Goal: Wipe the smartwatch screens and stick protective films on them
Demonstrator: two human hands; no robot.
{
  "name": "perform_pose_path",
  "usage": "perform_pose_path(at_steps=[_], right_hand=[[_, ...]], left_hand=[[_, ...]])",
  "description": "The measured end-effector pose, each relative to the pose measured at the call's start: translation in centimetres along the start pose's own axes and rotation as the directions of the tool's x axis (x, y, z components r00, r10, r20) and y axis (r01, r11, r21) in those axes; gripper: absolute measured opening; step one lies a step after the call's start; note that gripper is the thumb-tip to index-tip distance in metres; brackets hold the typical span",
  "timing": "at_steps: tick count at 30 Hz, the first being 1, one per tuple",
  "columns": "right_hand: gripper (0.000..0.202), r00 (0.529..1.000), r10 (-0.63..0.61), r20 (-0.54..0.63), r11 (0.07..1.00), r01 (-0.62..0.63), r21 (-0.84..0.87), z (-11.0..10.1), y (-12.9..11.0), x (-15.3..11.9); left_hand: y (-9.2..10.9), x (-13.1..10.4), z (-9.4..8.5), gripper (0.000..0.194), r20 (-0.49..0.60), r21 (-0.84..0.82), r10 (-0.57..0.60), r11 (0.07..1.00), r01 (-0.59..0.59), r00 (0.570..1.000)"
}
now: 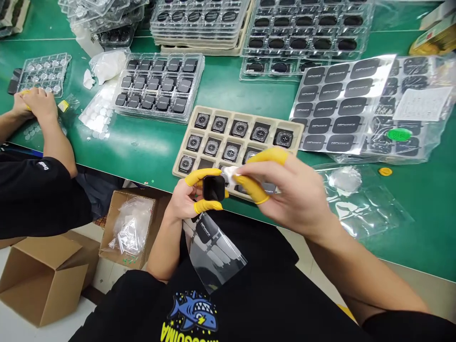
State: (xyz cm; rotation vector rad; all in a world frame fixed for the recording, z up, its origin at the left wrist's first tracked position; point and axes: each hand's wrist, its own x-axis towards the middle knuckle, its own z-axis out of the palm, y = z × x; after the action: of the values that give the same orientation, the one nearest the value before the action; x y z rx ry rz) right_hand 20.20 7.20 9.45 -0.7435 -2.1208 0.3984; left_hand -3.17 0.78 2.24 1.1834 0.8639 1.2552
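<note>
My left hand, in yellow finger cots, grips a black square smartwatch body by its edges with the dark screen facing me. A clear film sheet with black labels hangs below that hand, against my shirt. Just right of the watch, my right hand pinches a crumpled white wipe between cot-covered fingertips. I cannot tell whether the wipe touches the watch. Behind both hands lies a beige tray of watch bodies, most with their sensor backs up; my right hand hides part of it.
Clear trays of black pieces and label sheets lie farther back. A plastic bag is at right. A co-worker's hands work at the left. Cardboard boxes stand on the floor below the green table's edge.
</note>
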Motion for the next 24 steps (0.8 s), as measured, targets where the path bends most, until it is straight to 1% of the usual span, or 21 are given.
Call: perform_pose_path(at_steps=[2,4,6,8,10,11,12,13,15,16,17,18,20,22,24], right_hand=[[0.023,0.994,-0.095,0.051,0.995,0.094,0.026,1.0,-0.4,1.0],[0.024,0.977,-0.186,0.108,0.981,0.179,0.072,1.7,-0.6,1.5],[0.024,0.952,-0.242,0.19,0.965,0.214,0.153,1.7,-0.3,1.6],[0.025,0.909,-0.26,0.327,0.959,0.202,0.201,0.6,0.3,1.4],[0.031,0.856,-0.223,0.467,0.975,0.188,0.12,-1.0,1.2,1.0],[0.034,0.843,-0.188,0.504,0.98,0.192,0.046,-1.8,1.7,0.7],[0.035,0.852,-0.154,0.5,0.981,0.192,-0.025,-2.6,2.0,0.5],[0.033,0.881,-0.122,0.457,0.981,0.177,-0.079,-3.2,2.2,0.4],[0.023,0.953,-0.066,0.297,0.989,0.102,-0.108,-3.8,2.2,0.3],[0.021,0.976,-0.038,0.215,0.994,0.059,-0.095,-3.8,2.1,0.4],[0.022,0.988,-0.017,0.151,0.997,0.029,-0.078,-3.5,1.8,0.5],[0.024,0.994,-0.011,0.112,0.998,0.018,-0.063,-3.0,1.5,0.7],[0.023,0.995,-0.039,0.097,0.999,0.042,-0.035,-1.7,0.9,1.0],[0.021,0.988,-0.094,0.121,0.995,0.096,-0.013,-0.2,0.4,1.3],[0.021,0.976,-0.145,0.16,0.989,0.146,0.009,0.8,0.0,1.4]], left_hand=[[-0.4,0.3,0.1,0.079,-0.008,0.052,0.033,0.998,-0.033,0.999],[-0.8,0.6,0.1,0.081,-0.046,0.101,0.092,0.991,-0.087,0.995],[-1.2,0.7,-0.1,0.085,-0.052,0.115,0.126,0.986,-0.119,0.991],[-1.3,0.5,-0.4,0.085,-0.031,0.095,0.105,0.99,-0.102,0.994],[-1.1,0.0,-0.6,0.081,-0.034,0.058,0.061,0.997,-0.059,0.998],[-0.9,-0.2,-0.7,0.08,-0.049,0.032,0.042,0.999,-0.04,0.998],[-0.7,-0.3,-0.8,0.078,-0.063,0.005,0.029,1.0,-0.028,0.998],[-0.4,-0.5,-0.8,0.078,-0.075,-0.021,0.022,1.0,-0.024,0.997],[-0.1,-0.5,-0.6,0.077,-0.071,-0.058,0.006,0.998,-0.01,0.997],[0.0,-0.5,-0.4,0.078,-0.064,-0.069,-0.011,0.998,0.007,0.998],[0.0,-0.4,-0.2,0.079,-0.054,-0.079,-0.029,0.997,0.025,0.998],[-0.1,-0.3,-0.1,0.079,-0.041,-0.088,-0.047,0.995,0.044,0.998],[-0.2,-0.2,0.2,0.08,-0.012,-0.105,-0.075,0.992,0.074,0.997],[-0.5,0.0,0.4,0.081,-0.001,-0.102,-0.084,0.991,0.083,0.996],[-0.8,0.1,0.3,0.084,-0.023,-0.06,-0.077,0.995,0.075,0.997]])
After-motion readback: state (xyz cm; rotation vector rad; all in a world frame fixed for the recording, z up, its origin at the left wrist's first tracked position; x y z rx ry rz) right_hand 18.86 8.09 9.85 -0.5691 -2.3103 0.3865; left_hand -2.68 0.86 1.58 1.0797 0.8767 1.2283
